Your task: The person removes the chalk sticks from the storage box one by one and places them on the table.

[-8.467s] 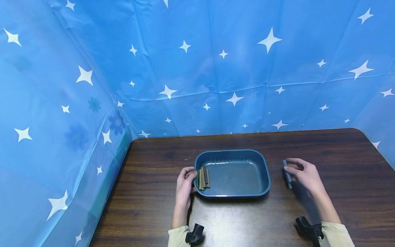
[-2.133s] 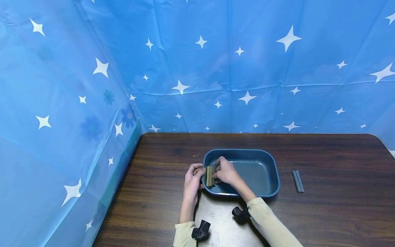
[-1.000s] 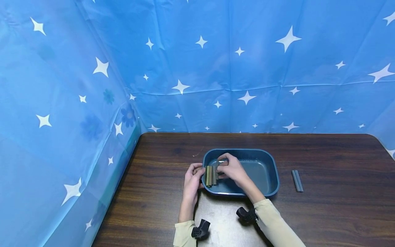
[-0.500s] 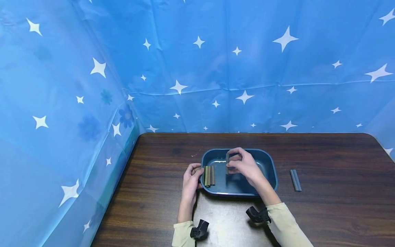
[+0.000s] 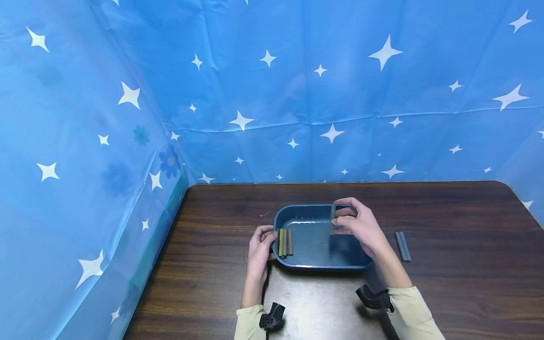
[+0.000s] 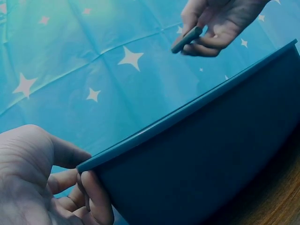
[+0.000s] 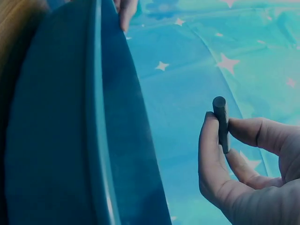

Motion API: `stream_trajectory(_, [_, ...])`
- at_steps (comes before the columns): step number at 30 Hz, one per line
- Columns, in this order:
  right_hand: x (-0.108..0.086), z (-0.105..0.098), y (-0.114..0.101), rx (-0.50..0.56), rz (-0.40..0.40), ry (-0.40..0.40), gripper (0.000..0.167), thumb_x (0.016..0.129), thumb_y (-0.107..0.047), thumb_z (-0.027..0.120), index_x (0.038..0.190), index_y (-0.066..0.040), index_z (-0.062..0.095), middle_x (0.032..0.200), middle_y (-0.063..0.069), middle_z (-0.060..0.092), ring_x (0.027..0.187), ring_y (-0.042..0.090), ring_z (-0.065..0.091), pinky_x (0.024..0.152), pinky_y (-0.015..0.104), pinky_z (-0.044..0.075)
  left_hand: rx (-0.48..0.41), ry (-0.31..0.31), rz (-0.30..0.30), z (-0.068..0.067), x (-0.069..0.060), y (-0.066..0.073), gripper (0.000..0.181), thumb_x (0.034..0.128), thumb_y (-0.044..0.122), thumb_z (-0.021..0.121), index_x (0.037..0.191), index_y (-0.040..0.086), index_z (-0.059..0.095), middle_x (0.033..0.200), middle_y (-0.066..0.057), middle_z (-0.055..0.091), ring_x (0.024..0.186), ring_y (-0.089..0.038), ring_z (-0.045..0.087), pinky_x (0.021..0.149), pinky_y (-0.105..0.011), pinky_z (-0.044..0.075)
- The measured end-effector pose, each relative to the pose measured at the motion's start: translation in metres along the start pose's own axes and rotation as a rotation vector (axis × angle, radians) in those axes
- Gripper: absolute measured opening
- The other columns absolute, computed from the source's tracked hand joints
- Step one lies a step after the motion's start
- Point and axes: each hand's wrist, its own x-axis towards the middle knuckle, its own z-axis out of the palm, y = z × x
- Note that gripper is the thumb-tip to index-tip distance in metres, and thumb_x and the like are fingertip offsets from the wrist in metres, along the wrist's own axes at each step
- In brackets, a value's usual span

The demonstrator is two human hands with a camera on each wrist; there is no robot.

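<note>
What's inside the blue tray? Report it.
Greenish and brown sticks lie side by side at the left end of the blue tray. The right hand, pinching a gray stick above it, covers part of its right side; anything beneath can't be seen.

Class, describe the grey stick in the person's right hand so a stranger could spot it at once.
On the dark brown wood-grain table sits a blue, rectangular tub. Above its right half, the right hand pinches a slim, grey, cylindrical stick. It alone is held up: the olive and brown sticks lie in the tub's left end, the blue-grey pair of sticks on the table.
</note>
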Motion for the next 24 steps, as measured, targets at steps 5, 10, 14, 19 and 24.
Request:
stream_trajectory(5, [-0.005, -0.014, -0.003, 0.008, -0.005, 0.009, 0.051, 0.098, 0.0, 0.061, 0.145, 0.008, 0.043, 0.119, 0.026, 0.059, 0.092, 0.018, 0.071, 0.082, 0.034, 0.061, 0.001, 0.004, -0.007, 0.001, 0.0, 0.001, 0.029, 0.0972, 0.007, 0.06, 0.123, -0.004, 0.058, 0.101, -0.01, 0.066, 0.07, -0.011, 0.055, 0.045, -0.018, 0.043])
stream_trajectory(10, [-0.011, -0.027, -0.005, 0.029, -0.019, 0.014, 0.052, 0.099, 0.0, 0.061, 0.146, 0.009, 0.041, 0.119, 0.026, 0.057, 0.09, 0.012, 0.07, 0.082, 0.033, 0.061, -0.002, -0.001, -0.002, 0.002, -0.001, 0.002, 0.03, 0.0976, 0.008, 0.06, 0.124, -0.005, 0.058, 0.099, -0.005, 0.066, 0.069, -0.01, 0.054, 0.044, -0.018, 0.043])
stream_trajectory(14, [-0.014, -0.038, -0.005, 0.028, -0.024, 0.021, 0.052, 0.1, 0.0, 0.06, 0.147, 0.009, 0.039, 0.119, 0.023, 0.058, 0.091, 0.011, 0.07, 0.082, 0.032, 0.061, -0.007, 0.002, -0.002, 0.002, -0.001, 0.002, 0.029, 0.0975, 0.007, 0.06, 0.124, -0.005, 0.058, 0.098, -0.005, 0.065, 0.067, -0.01, 0.054, 0.044, -0.018, 0.043])
stream_trajectory(19, [-0.019, -0.053, -0.004, 0.011, -0.021, 0.043, 0.052, 0.1, 0.0, 0.06, 0.148, 0.009, 0.04, 0.115, 0.015, 0.061, 0.094, 0.013, 0.07, 0.081, 0.031, 0.061, -0.006, 0.006, -0.005, 0.003, 0.0, 0.002, 0.029, 0.097, 0.008, 0.061, 0.123, -0.005, 0.058, 0.098, -0.007, 0.065, 0.067, -0.01, 0.054, 0.044, -0.018, 0.043])
stream_trajectory(24, [-0.023, -0.067, 0.001, -0.034, -0.019, 0.077, 0.053, 0.1, -0.002, 0.062, 0.148, 0.009, 0.042, 0.113, 0.01, 0.063, 0.092, 0.01, 0.07, 0.08, 0.029, 0.061, -0.002, 0.01, -0.01, 0.003, 0.0, 0.003, 0.029, 0.0969, 0.008, 0.061, 0.123, -0.004, 0.058, 0.1, -0.007, 0.066, 0.069, -0.01, 0.055, 0.045, -0.018, 0.043])
